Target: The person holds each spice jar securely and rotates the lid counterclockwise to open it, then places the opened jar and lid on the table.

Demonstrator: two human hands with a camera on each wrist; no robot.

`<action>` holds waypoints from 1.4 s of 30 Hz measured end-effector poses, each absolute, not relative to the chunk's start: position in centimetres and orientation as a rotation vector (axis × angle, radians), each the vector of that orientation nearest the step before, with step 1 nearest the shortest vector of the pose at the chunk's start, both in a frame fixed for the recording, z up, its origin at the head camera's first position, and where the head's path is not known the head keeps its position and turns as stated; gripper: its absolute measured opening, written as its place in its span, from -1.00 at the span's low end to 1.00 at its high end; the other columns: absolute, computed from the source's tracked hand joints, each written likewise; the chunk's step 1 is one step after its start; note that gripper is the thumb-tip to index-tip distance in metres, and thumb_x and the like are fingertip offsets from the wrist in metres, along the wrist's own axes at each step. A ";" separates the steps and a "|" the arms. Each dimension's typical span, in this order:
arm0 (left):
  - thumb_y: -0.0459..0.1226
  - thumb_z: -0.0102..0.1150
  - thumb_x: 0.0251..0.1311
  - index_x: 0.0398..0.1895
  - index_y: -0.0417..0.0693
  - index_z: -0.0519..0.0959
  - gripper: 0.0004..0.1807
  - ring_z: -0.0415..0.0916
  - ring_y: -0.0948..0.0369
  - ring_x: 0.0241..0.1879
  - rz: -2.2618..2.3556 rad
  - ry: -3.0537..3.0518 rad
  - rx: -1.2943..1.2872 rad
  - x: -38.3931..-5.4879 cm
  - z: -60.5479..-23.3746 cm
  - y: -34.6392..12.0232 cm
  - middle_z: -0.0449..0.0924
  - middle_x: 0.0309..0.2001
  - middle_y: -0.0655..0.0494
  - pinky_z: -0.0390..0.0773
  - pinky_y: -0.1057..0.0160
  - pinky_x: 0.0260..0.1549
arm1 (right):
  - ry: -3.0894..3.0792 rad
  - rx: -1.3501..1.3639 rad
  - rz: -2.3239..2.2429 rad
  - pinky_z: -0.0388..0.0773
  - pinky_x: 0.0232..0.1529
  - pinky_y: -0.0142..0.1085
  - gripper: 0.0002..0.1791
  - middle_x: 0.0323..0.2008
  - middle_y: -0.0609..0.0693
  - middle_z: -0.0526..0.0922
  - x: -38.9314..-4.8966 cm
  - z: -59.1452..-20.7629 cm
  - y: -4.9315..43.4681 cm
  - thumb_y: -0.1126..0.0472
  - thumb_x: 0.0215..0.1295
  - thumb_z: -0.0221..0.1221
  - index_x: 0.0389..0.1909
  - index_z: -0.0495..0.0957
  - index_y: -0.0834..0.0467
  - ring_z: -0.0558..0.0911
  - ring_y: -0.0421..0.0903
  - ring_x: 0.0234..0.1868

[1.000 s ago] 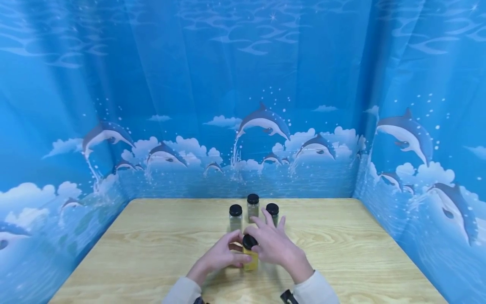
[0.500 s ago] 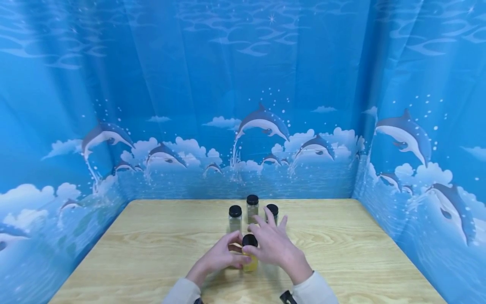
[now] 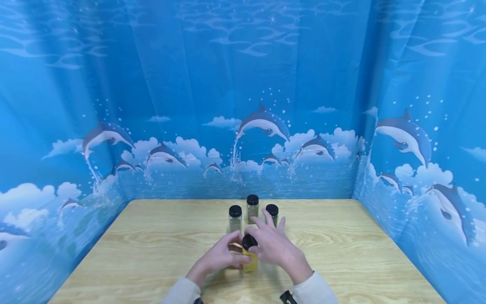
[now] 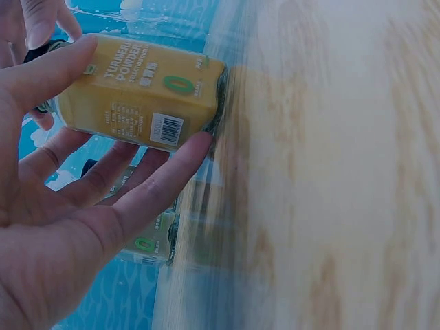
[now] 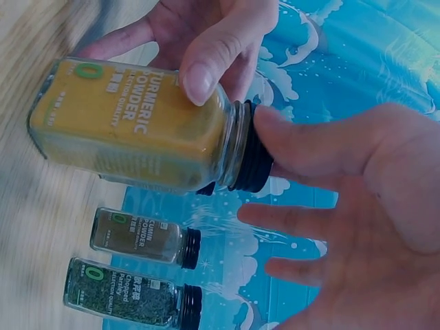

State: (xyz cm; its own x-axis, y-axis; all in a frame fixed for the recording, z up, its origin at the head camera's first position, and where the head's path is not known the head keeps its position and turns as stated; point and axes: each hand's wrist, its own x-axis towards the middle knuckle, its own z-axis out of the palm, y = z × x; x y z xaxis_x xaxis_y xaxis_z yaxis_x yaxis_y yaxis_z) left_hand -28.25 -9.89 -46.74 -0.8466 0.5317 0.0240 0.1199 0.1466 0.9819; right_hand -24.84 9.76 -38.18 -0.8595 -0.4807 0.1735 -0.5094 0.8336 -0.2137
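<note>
A square glass jar of turmeric powder [image 5: 117,130], yellow with a black lid [image 5: 256,165], stands upright on the table near its front. My left hand [image 3: 222,255] grips the jar's body, thumb on one side and fingers on the other. At the top, my right hand [image 3: 275,247] pinches the lid between thumb and index finger, its other fingers spread out. The lid sits on the jar's neck. Behind the hands stands a jar of cumin powder [image 5: 134,234], and beside it one of chopped parsley [image 5: 124,292], both lidded.
Another black-lidded jar [image 3: 235,219] stands just beyond my left hand. The wooden table [image 3: 159,236] reaches back to a blue curtain [image 3: 197,105] printed with dolphins, which also encloses both sides.
Half a second ago my right index finger was lifted and further forward from the lid; now it is back around the lid. The left hand and the jars have kept their places.
</note>
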 end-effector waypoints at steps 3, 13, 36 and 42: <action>-0.34 0.46 0.14 0.07 -0.13 0.51 -0.55 0.63 0.09 0.02 1.754 2.108 0.637 -28.2 -46.9 -9.9 0.59 0.10 -0.05 0.80 0.03 -0.18 | -2.914 0.830 0.391 -0.14 0.24 0.76 -0.56 0.46 0.17 0.42 -24.8 -38.1 9.8 0.21 0.22 0.41 0.14 0.64 -0.07 0.05 0.43 0.60; -0.33 0.48 0.13 0.15 -0.08 0.51 -0.48 0.62 0.09 0.02 1.750 2.119 0.632 -28.2 -46.8 -10.0 0.58 0.10 -0.05 0.80 0.05 -0.18 | -2.921 0.863 0.411 -0.12 0.23 0.76 -0.47 0.46 0.19 0.42 -24.6 -38.0 9.8 0.34 0.21 0.38 0.19 0.61 -0.07 0.04 0.42 0.61; -0.34 0.47 0.14 -0.03 -0.13 0.50 -0.61 0.65 0.10 -0.01 1.736 2.114 0.627 -28.3 -46.8 -9.9 0.62 0.07 -0.04 0.80 0.03 -0.20 | -2.889 0.740 0.320 -0.26 0.27 0.73 -0.57 0.56 0.17 0.28 -24.6 -38.1 9.5 -0.02 0.18 0.45 0.08 0.71 -0.05 -0.04 0.41 0.63; -0.34 0.47 0.13 0.06 -0.11 0.53 -0.56 0.63 0.09 0.00 1.742 2.118 0.636 -28.3 -46.8 -9.8 0.61 0.08 -0.03 0.80 0.03 -0.18 | -2.944 0.798 0.317 -0.25 0.24 0.74 -0.44 0.57 0.21 0.23 -24.4 -37.9 9.5 0.26 0.19 0.41 0.24 0.64 -0.09 -0.13 0.41 0.64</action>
State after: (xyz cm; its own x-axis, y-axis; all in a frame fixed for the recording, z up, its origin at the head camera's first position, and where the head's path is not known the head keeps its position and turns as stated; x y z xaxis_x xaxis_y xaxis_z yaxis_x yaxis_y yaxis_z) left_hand -28.30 -9.85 -46.79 -0.8479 0.5293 0.0308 0.1323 0.1549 0.9790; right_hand -24.41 9.52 -37.94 -0.8618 -0.4915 0.1259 -0.5070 0.8432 -0.1789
